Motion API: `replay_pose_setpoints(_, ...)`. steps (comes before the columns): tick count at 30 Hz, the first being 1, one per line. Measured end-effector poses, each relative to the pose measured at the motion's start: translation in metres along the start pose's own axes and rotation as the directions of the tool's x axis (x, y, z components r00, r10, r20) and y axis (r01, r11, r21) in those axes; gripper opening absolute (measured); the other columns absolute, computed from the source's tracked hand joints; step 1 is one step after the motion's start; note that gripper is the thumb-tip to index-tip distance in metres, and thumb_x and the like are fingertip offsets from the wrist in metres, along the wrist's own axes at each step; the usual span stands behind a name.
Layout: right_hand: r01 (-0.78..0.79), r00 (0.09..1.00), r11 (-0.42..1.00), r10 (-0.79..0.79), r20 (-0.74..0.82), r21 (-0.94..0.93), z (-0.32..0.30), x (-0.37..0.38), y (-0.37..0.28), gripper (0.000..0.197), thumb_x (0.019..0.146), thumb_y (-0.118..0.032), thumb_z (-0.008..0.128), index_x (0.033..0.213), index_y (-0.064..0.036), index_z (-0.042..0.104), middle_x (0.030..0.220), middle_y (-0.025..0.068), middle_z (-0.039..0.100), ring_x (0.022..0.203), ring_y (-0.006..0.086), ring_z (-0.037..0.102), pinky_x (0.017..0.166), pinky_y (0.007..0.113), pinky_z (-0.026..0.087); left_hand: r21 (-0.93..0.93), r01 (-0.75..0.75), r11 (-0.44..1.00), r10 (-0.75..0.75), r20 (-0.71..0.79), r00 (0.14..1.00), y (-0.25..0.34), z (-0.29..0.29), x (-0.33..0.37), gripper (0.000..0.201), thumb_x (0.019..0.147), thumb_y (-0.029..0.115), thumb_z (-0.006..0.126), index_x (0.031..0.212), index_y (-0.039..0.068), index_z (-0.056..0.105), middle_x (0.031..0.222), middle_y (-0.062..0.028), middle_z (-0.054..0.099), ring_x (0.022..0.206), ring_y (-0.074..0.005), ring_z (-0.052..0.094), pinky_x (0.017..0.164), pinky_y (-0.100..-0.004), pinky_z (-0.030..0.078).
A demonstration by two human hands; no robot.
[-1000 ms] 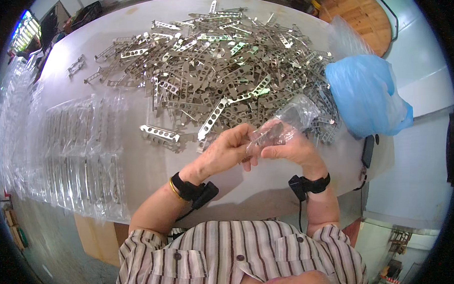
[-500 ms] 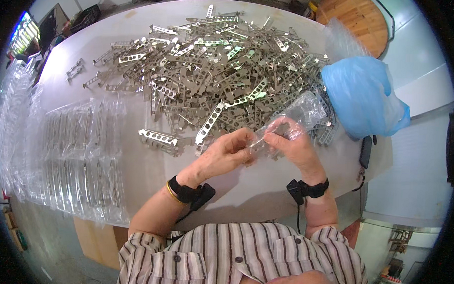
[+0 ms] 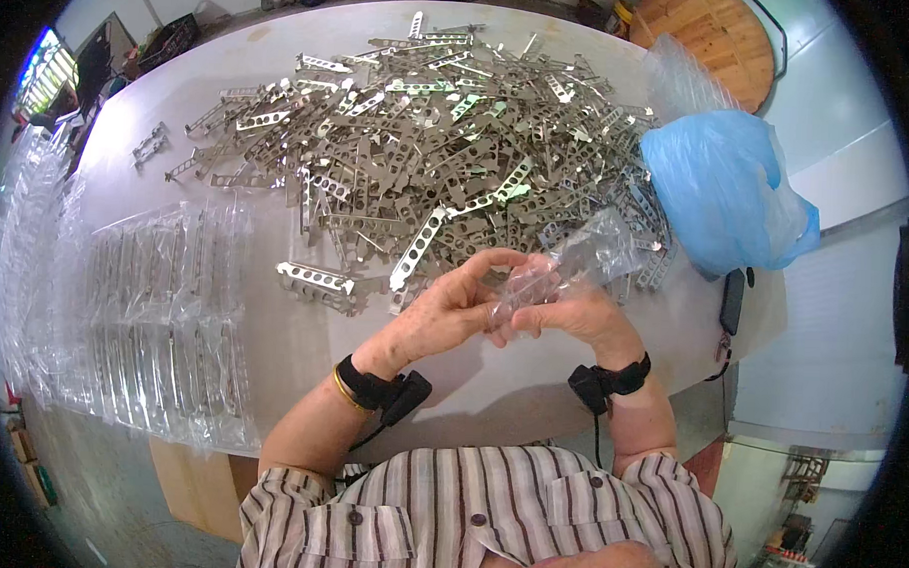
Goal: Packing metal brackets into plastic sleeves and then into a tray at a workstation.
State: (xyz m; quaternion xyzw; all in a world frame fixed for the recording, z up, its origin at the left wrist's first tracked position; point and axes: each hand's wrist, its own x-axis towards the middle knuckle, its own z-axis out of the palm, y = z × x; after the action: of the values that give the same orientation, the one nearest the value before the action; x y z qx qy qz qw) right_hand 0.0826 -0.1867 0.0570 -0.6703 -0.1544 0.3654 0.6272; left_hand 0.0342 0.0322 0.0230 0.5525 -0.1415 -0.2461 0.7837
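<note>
Both my hands are at a clear plastic bag (image 3: 608, 245) in front of the pile's near edge. My left hand (image 3: 461, 302) pinches the bag's near end between thumb and fingers. With fingers curled round the same end, my right hand (image 3: 583, 319) grips it from the other side. The bag's far end sticks out beyond my right fingers and looks crumpled; I cannot tell whether anything is inside. Just beyond my hands lies a large heap of flat metal strips with round holes (image 3: 409, 152). One long perforated strip (image 3: 418, 247) points toward my left hand.
Rows of metal strips packed in clear plastic (image 3: 168, 324) lie at the left, with more clear plastic (image 3: 25, 259) beyond them. A blue plastic bag (image 3: 723, 193) stands at the right, near a dark phone-like object (image 3: 733, 302). A round wooden board (image 3: 708, 43) is at the back right.
My right hand has shifted slightly down and left, its thumb now lying lower along the bag. The bag's near end has come closer between both hands; my left hand has barely moved.
</note>
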Motion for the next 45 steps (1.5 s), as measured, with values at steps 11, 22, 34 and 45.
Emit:
replay_pose_setpoints(11,-0.204,0.973,0.971,0.215,0.080,-0.122,0.008,0.006,-0.003,0.043,0.078,-0.013,0.087,0.111,-0.0037,0.062,0.085,0.0016,0.069,0.065,0.0081,0.060,0.054,0.023,0.047,-0.002,0.013,1.000,-0.013,0.011,1.000,-0.009,0.001,-0.001,0.036,0.102,0.012,0.058,0.136,0.003,0.054,0.111,-0.0065,0.070,0.099,-0.0125,0.065,0.084,-0.0296,0.053)
replay_pose_setpoints(22,0.057,0.991,0.998,-0.056,-0.124,0.006,-0.013,-0.004,0.008,0.052,0.089,-0.020,0.078,0.132,-0.0038,0.054,0.093,0.0031,0.066,0.070,0.0103,0.061,0.060,0.025,0.050,-0.118,-0.018,0.993,0.011,-0.061,0.998,-0.021,-0.004,0.003,0.020,0.103,0.013,0.057,0.117,0.002,0.051,0.095,-0.0098,0.069,0.085,-0.0167,0.067,0.074,-0.0312,0.056)
replay_pose_setpoints(34,-0.020,0.999,0.999,0.018,0.052,0.034,-0.005,-0.004,-0.004,0.069,0.081,-0.012,0.084,0.139,0.0004,0.050,0.093,0.0054,0.068,0.063,0.0099,0.059,0.052,0.024,0.048,-0.074,0.015,0.997,-0.010,0.067,0.998,0.005,0.003,-0.001,0.032,0.098,-0.003,0.051,0.130,0.001,0.049,0.114,-0.0116,0.066,0.088,-0.0161,0.067,0.076,-0.0321,0.060)
replay_pose_setpoints(45,0.083,0.993,0.996,-0.081,-0.087,0.014,-0.016,-0.012,0.000,0.064,0.086,-0.021,0.081,0.140,-0.0034,0.051,0.105,0.0027,0.066,0.083,0.0091,0.062,0.070,0.024,0.051,-0.107,-0.047,0.993,0.043,-0.042,0.998,-0.019,-0.001,0.002,0.014,0.101,0.006,0.058,0.113,0.002,0.053,0.096,-0.0078,0.068,0.085,-0.0143,0.065,0.077,-0.0311,0.055)
